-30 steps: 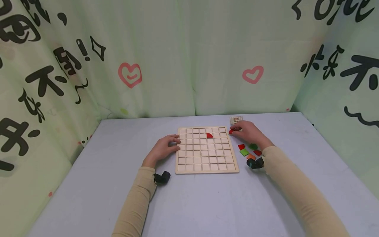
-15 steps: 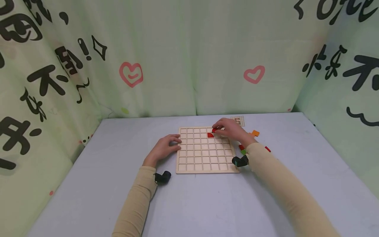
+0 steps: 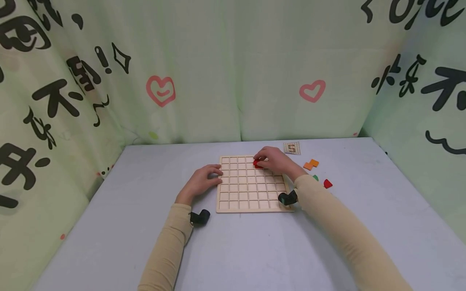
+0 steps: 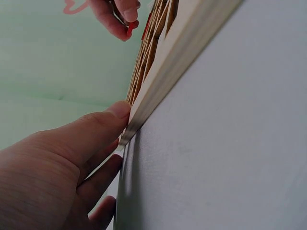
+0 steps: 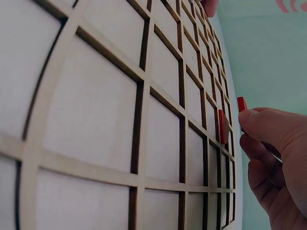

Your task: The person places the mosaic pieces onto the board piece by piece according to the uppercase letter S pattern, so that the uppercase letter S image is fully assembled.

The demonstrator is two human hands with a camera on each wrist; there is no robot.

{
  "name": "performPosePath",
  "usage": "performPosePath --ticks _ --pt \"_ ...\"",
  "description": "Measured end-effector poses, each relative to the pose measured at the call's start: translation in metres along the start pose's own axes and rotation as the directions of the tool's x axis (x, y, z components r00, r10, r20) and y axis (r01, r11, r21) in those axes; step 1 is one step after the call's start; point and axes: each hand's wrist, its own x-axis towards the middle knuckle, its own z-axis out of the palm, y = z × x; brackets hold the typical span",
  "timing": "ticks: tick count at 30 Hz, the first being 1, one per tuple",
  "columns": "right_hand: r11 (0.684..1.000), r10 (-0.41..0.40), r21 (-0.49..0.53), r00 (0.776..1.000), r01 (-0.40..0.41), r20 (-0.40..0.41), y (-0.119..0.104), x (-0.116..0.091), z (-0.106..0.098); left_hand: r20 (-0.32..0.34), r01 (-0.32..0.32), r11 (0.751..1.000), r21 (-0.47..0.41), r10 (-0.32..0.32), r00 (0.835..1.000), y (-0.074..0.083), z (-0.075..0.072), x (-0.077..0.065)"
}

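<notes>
Pinching a small red piece (image 5: 242, 106) between thumb and fingertips, the right hand (image 3: 274, 159) sits near the far edge of the board (image 3: 238, 188), close to a second red block (image 5: 224, 127), and from my views I can't tell whether the pinched one touches the board. The left hand (image 3: 199, 182) rests, fingers spread, against the board's left edge. The right sleeve (image 3: 338, 218) hides part of the board's right edge and half a green piece (image 3: 315, 177); I can't read the card (image 3: 292, 148) by the far edge of the table (image 3: 233, 250).
</notes>
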Motion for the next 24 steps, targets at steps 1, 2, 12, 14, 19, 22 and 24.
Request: performPosePath --ticks 1,2,12,14,19,22,24 --pt "1.000 -0.004 -0.002 1.000 0.004 0.002 0.000 0.001 0.001 0.001 0.001 1.000 -0.002 -0.001 1.000 0.000 0.000 0.000" --pt "1.000 -0.010 -0.008 1.000 0.010 0.003 -0.001 0.001 0.001 0.002 0.001 1.000 -0.003 -0.001 1.000 0.000 0.000 0.000" --pt "1.000 0.009 0.002 1.000 -0.009 0.022 -0.005 0.005 0.006 0.011 0.000 1.000 0.014 0.000 1.000 -0.004 0.001 0.002" --pt "1.000 0.000 -0.003 1.000 0.000 0.022 -0.006 0.006 0.007 0.011 -0.001 1.000 0.013 0.001 1.000 -0.003 0.001 0.001" --pt "0.999 -0.037 0.001 0.999 0.037 0.012 -0.007 0.009 0.011 0.007 0.000 1.000 0.008 0.000 1.000 -0.003 0.000 0.001" --pt "0.998 -0.065 0.001 0.998 0.065 0.010 -0.011 0.011 0.013 0.009 -0.003 1.000 0.006 0.003 1.000 -0.001 -0.001 0.000" --pt "0.996 -0.088 -0.013 0.996 0.088 0.008 -0.014 0.013 0.014 0.010 -0.002 1.000 0.005 0.002 1.000 0.000 -0.001 0.000"
